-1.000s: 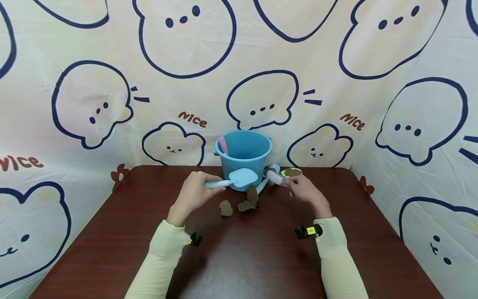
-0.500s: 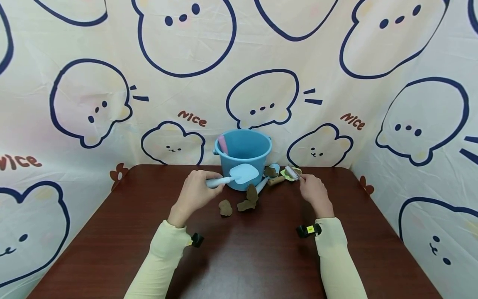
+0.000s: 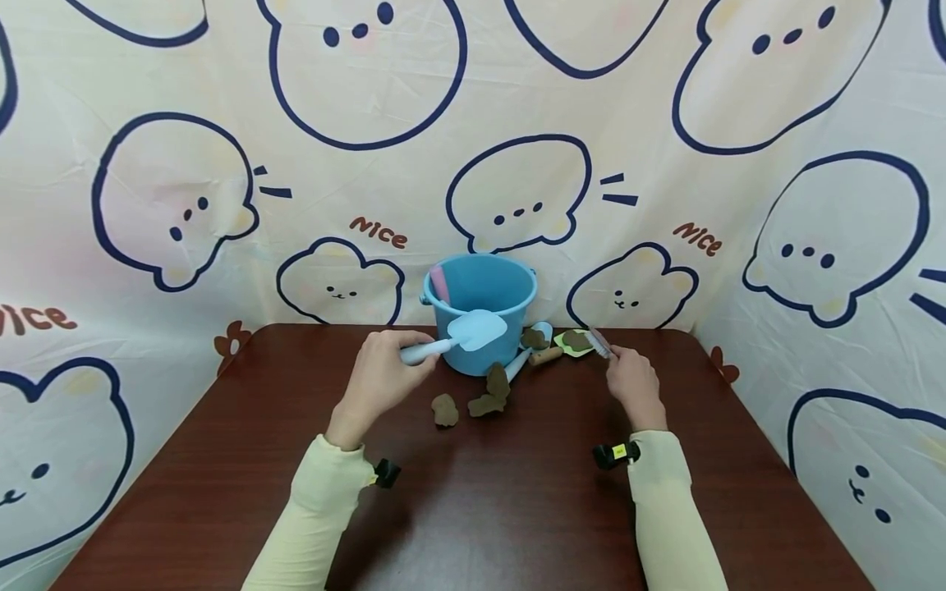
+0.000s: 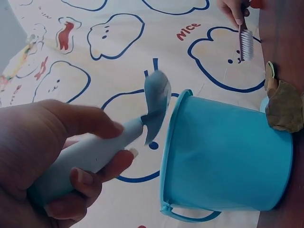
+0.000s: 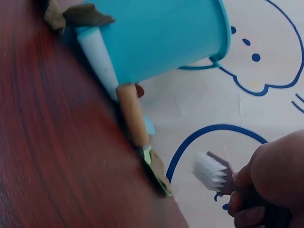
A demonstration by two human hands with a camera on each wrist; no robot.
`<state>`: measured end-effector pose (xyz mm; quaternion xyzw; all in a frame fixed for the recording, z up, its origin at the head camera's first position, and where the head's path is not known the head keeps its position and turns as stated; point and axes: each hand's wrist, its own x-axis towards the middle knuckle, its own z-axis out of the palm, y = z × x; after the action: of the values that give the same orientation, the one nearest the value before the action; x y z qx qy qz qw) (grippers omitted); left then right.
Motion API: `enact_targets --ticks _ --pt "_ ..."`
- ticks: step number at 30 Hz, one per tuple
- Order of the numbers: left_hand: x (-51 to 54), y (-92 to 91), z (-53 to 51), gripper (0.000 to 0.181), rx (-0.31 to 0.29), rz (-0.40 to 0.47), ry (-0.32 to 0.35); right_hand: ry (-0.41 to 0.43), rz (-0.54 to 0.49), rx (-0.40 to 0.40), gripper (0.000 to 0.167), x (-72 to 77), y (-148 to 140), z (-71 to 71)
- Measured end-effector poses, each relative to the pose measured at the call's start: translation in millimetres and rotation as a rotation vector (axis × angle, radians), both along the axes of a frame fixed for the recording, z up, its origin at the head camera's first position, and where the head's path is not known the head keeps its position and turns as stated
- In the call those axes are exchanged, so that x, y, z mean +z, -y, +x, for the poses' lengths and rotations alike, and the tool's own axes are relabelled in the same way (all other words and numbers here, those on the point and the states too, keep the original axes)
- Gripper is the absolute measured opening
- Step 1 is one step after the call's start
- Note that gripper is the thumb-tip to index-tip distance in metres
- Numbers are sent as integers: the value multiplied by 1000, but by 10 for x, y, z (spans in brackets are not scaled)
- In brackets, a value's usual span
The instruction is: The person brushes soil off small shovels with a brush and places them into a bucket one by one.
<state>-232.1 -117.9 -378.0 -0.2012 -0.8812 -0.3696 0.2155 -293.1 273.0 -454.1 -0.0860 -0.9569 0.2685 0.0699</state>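
My left hand (image 3: 380, 379) grips the pale handle of a light-blue toy shovel (image 3: 479, 329), its blade raised in front of the rim of a blue bucket (image 3: 480, 361). A small brush (image 4: 246, 45) with white bristles is held by its dark handle in my right hand (image 3: 636, 384), above the table at the right. Below and left of the brush lies a green shovel (image 5: 159, 178) with a wooden handle (image 5: 132, 114) and a brown lump on its blade. Beside the bucket rests another light-blue shovel (image 3: 520, 364), also bearing a brown lump (image 3: 534, 338).
Several brown lumps (image 3: 445, 410) lie on the dark wooden table (image 3: 473, 509) in front of the bucket. A pink handle (image 3: 439, 285) leans inside the bucket. A printed cloth (image 3: 369, 189) hangs close behind the table.
My right hand has moved right with the brush, uncovering the green shovel and its wooden handle. The shovel in my left hand has risen slightly toward the bucket's rim.
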Motion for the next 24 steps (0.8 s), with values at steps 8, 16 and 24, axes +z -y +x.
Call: enact_targets --ticks 8,16,24 --pt "64 -45 -137 25 63 23 -5 -10 30 -36 44 -53 -64 -32" --pt "155 -103 -446 22 79 45 33 1 34 -33 44 -73 -69 -33" --pt "223 -172 -740 19 146 48 88 22 43 -40 44 -74 -92 -32"
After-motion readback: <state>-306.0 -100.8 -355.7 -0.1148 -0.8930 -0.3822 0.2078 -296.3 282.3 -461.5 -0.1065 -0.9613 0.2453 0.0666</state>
